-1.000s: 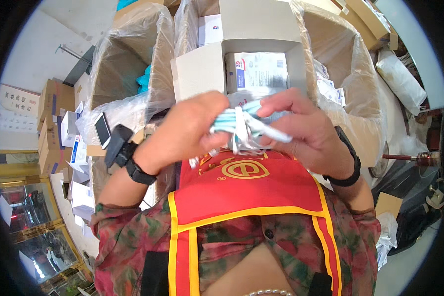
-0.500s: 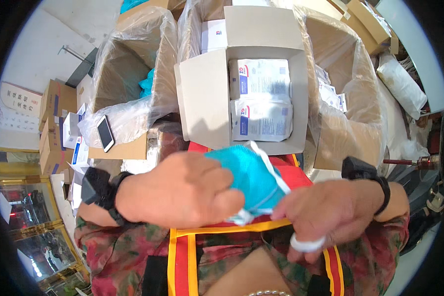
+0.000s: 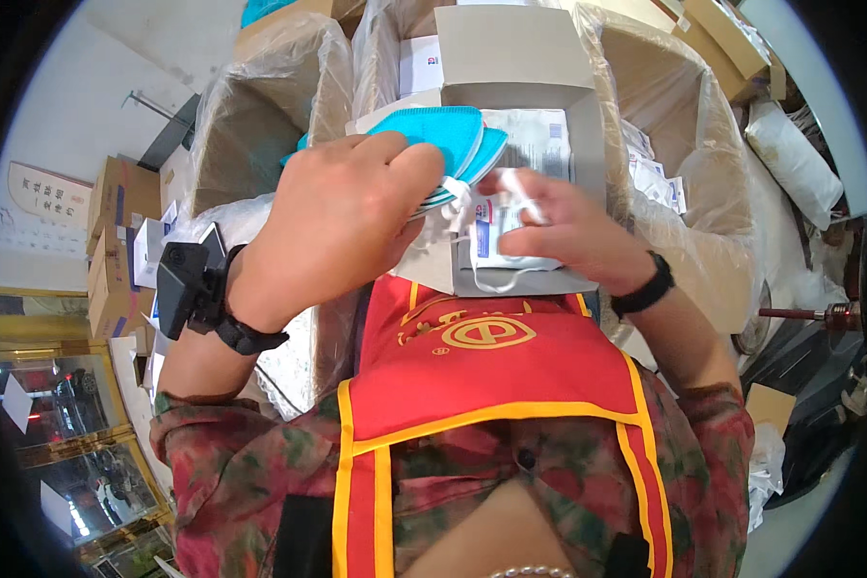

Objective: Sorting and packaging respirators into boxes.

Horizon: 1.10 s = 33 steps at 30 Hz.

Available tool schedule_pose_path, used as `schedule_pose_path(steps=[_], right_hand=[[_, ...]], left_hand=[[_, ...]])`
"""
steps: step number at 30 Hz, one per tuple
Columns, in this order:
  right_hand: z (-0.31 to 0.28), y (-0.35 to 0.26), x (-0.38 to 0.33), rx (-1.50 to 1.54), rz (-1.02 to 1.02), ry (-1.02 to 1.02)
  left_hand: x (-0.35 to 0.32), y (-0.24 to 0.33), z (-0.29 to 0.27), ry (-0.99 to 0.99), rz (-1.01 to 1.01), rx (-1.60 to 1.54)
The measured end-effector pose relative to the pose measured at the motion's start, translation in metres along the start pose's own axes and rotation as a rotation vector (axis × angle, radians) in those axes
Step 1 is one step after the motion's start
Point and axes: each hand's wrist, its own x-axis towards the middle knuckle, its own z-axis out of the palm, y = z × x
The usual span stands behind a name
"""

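My left hand [image 3: 352,217] is closed round a fanned stack of several teal face masks [image 3: 438,130], lifted over the left side of the open carton [image 3: 588,183]. White elastic straps hang from the stack's right end. Close beside it, the blurred fingers of my right hand [image 3: 573,226] are bent around a white strap [image 3: 522,197]; one loop dangles below them. Under that hand, white printed packets [image 3: 539,144] lie flat in the carton. Both wrists wear black bands, with a black device on the left one.
Plastic-lined cardboard boxes stand on the left [image 3: 250,125] and right [image 3: 689,154]; the right one holds small white packets [image 3: 655,178]. A phone [image 3: 212,236] shows partly behind my left wrist. Brown cartons [image 3: 120,260] are stacked farther left. My red apron [image 3: 491,356] spreads below the carton.
Both hands have moved up and away from my apron to the carton. The teal masks have risen with my left hand and now show as a fanned stack.
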Motion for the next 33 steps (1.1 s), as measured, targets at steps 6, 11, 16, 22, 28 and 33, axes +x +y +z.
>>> schedule_pose_path(steps=[6,11,16,22,28,33], right_hand=[[0.003,0.01,0.004,-0.142,0.083,-0.328],[-0.012,-0.029,-0.021,-0.496,-0.357,-0.303],[0.016,-0.051,-0.015,-0.321,-0.696,-0.377],[0.015,-0.076,-0.048,-0.162,-0.437,-0.785],[-0.003,-0.102,-0.077,0.024,-0.283,-0.869],[-0.005,-0.104,-0.089,0.045,-0.234,-0.819]], left_hand=[[0.005,-0.003,0.004,-0.021,-0.027,0.035],[-0.011,-0.011,0.022,-0.123,-0.069,-0.277],[-0.011,0.01,0.056,-0.162,0.022,-0.694],[-0.023,0.03,0.015,-0.21,0.33,-0.612],[-0.043,0.04,-0.032,-0.124,0.404,-0.422],[-0.048,0.039,-0.037,-0.127,0.417,-0.425]])
